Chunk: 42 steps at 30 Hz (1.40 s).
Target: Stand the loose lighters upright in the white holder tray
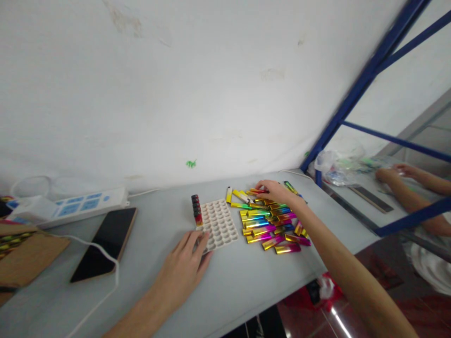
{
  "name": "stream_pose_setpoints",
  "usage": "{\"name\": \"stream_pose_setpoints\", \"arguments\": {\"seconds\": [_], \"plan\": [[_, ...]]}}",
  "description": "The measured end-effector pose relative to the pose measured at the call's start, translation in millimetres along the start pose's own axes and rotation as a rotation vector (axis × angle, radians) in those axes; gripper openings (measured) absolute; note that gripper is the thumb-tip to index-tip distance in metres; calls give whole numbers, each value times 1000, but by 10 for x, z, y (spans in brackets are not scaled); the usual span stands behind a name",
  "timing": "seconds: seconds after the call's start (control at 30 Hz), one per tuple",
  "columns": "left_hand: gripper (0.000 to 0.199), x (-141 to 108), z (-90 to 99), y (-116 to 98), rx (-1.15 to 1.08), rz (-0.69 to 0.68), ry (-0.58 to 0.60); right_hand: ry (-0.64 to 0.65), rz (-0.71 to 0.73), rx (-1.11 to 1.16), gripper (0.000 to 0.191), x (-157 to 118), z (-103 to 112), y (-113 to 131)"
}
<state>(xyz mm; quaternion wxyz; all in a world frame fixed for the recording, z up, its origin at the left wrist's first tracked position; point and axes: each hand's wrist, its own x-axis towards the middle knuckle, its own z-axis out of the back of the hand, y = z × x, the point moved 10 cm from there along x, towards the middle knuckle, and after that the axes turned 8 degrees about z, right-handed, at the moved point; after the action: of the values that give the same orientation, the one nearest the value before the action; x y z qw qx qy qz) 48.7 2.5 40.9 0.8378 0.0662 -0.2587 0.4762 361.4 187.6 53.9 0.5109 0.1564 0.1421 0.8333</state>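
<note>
- Grey tabletop [158,263] is supporting a pocketed tray [224,221], with shiny pieces [288,249] lying loose beside it.
- Left hand [186,258] is resting half open on the tray's corner; jolting could be toppling the upright row [196,210].
- Right hand [276,191] is curling over the pile, any hold unclear; careless dragging could be scattering pieces.

The left hand [186,258] covers the near left corner of the pale tray [225,225]. The right hand's [276,191] fingertips blur into the shiny pieces [259,230], perhaps pinching one, and overlapping pieces hide each other. Both forearms leave by the bottom edge, as does the white cable [116,277]; the left edge cuts the cardboard box [38,258], the right edge another person's arms [405,197].
</note>
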Motion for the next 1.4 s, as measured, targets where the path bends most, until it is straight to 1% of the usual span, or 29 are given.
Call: {"name": "stream_pose_setpoints", "arguments": {"seconds": [0.13,0.27,0.33,0.43,0.53,0.6,0.7,0.77,0.87,0.93,1.0,1.03,1.1,1.2,1.3,1.4], "plan": [[35,-5,-20,19,-14,17,19,-28,-17,106,21,-4,7,78],[35,-7,-21,25,-17,21,27,-114,41,233,30,8,80,177],[35,-7,-14,16,-12,12,23,-175,62,298,37,8,133,231],[35,-5,4,1,-5,-4,6,-304,42,463,48,-8,200,324],[34,-2,12,-14,3,-11,-3,-395,20,679,55,-13,165,509],[33,0,15,-22,10,-10,-2,-402,-1,786,59,4,67,674],[33,1,18,-36,19,-2,15,-374,-18,886,66,43,-123,956],[33,4,19,-44,20,7,36,-320,31,936,70,74,-260,1199],[35,9,6,-53,17,25,78,-193,94,1067,68,97,-524,1544],[35,12,-4,-56,21,35,99,-131,65,1179,66,92,-719,1674],[36,14,-5,-58,29,41,104,-92,5,1245,66,78,-900,1735],[36,15,-3,-59,31,43,104,-91,-23,1242,67,68,-964,1744],[35,16,-1,-65,27,42,105,-140,-61,1163,68,42,-1018,1726],[33,22,24,-83,27,31,91,-255,-66,931,69,-15,-969,1714],[32,34,52,-97,30,24,76,-285,-84,781,63,-66,-968,1738],[32,41,55,-105,38,23,84,-316,-110,719,54,-100,-960,1725]]}}
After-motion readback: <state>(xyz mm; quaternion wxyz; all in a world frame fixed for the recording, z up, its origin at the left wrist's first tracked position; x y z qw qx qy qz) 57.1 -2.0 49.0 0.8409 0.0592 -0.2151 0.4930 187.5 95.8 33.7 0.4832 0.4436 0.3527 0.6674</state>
